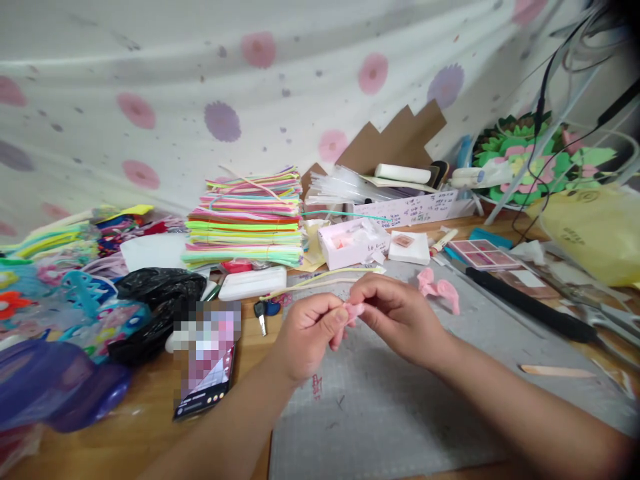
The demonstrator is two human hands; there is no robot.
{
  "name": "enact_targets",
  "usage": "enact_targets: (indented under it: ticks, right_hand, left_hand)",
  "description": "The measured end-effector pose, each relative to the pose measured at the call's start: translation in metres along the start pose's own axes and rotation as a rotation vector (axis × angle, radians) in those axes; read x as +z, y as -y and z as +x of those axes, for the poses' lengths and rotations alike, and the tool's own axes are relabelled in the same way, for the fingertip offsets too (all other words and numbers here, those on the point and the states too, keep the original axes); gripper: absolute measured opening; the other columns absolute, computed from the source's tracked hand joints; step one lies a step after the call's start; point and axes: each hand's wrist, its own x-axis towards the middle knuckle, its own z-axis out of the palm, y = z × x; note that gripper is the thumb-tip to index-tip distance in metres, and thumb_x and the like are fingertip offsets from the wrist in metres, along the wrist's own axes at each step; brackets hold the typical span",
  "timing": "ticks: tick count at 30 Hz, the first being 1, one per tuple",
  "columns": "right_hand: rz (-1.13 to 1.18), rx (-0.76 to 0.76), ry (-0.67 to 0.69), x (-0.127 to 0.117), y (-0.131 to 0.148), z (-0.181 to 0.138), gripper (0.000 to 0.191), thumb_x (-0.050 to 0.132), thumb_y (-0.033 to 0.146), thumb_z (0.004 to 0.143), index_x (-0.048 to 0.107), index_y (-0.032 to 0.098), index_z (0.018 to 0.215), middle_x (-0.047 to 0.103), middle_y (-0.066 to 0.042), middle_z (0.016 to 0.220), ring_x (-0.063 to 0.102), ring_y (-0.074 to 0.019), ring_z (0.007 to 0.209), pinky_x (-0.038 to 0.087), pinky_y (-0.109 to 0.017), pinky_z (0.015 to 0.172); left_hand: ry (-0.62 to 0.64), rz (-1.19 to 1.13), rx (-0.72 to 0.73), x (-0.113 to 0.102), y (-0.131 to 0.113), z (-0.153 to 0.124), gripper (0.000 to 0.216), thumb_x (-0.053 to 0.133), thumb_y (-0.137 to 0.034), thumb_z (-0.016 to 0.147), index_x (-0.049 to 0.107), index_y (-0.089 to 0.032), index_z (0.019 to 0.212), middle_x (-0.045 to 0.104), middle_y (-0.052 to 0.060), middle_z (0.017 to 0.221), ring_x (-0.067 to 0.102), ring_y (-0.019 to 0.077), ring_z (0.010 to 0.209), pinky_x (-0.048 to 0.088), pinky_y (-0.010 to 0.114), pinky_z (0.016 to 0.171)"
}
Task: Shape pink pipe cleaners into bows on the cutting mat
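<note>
My left hand [306, 332] and my right hand [396, 313] meet above a grey cutting mat [400, 400]. Both pinch one small pink piece [354, 312] between thumb and fingers; its exact shape is partly hidden by my fingertips. Two more pink pieces [440, 288] lie on the mat just beyond my right hand. Pale thin strips [325, 279] lie on the mat's far edge behind my hands.
A phone [207, 363] lies left of the mat beside a black plastic bag [155, 300] and keys [265, 312]. A stack of coloured sheets [247, 223], a white box [350, 241], a long black tool [530, 303] and a wooden stick [555, 371] surround the mat.
</note>
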Motion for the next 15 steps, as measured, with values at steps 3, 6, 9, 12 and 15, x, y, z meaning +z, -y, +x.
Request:
enact_targets:
  ticks: [3,6,9,12,15]
  right_hand:
    - [0.214,0.037,-0.010,0.0041,-0.0009,-0.0011,0.008,0.059,0.015,0.082,0.063,0.018,0.088,0.062,-0.004,0.082,0.059,-0.0138,0.076,0.048,-0.029,0.068]
    - [0.323,0.065,-0.045,0.0064,-0.0023,-0.0011,0.007,0.064,0.016,0.078,0.065,0.019,0.085,0.062,-0.003,0.078,0.060,-0.0136,0.073,0.049,-0.029,0.065]
    - [0.324,0.077,-0.062,0.0050,-0.0030,-0.0004,0.004,0.063,0.016,0.079,0.066,0.018,0.080,0.061,-0.002,0.072,0.059,-0.0122,0.068,0.048,-0.027,0.062]
    - [0.290,0.040,-0.029,0.0008,-0.0038,0.0000,0.005,0.064,0.015,0.079,0.066,0.018,0.081,0.062,-0.002,0.073,0.059,-0.0125,0.069,0.048,-0.027,0.063]
    - [0.289,0.007,-0.002,-0.0024,-0.0045,0.0002,0.006,0.066,0.016,0.076,0.066,0.018,0.082,0.063,-0.003,0.076,0.060,-0.0135,0.071,0.049,-0.028,0.064]
  left_hand:
    - [-0.049,-0.028,0.030,-0.0001,-0.0001,0.0000,0.027,0.055,-0.034,0.083,0.055,-0.017,0.063,0.045,-0.005,0.044,0.044,0.0099,0.051,0.039,0.024,0.059]
    - [-0.045,-0.019,0.032,0.0016,-0.0021,-0.0012,0.027,0.055,-0.034,0.084,0.054,-0.017,0.062,0.043,-0.005,0.043,0.044,0.0101,0.050,0.039,0.024,0.057]
    - [-0.053,0.115,0.076,0.0049,-0.0052,-0.0035,0.031,0.053,-0.034,0.085,0.053,-0.017,0.059,0.045,-0.004,0.046,0.045,0.0096,0.051,0.037,0.023,0.055]
    - [-0.076,0.184,0.106,0.0071,-0.0060,-0.0048,0.033,0.051,-0.033,0.086,0.050,-0.017,0.057,0.045,-0.004,0.048,0.046,0.0097,0.053,0.038,0.023,0.057]
    - [-0.058,0.133,0.073,0.0074,-0.0048,-0.0048,0.032,0.049,-0.033,0.087,0.049,-0.017,0.059,0.042,-0.005,0.046,0.047,0.0102,0.052,0.040,0.024,0.058]
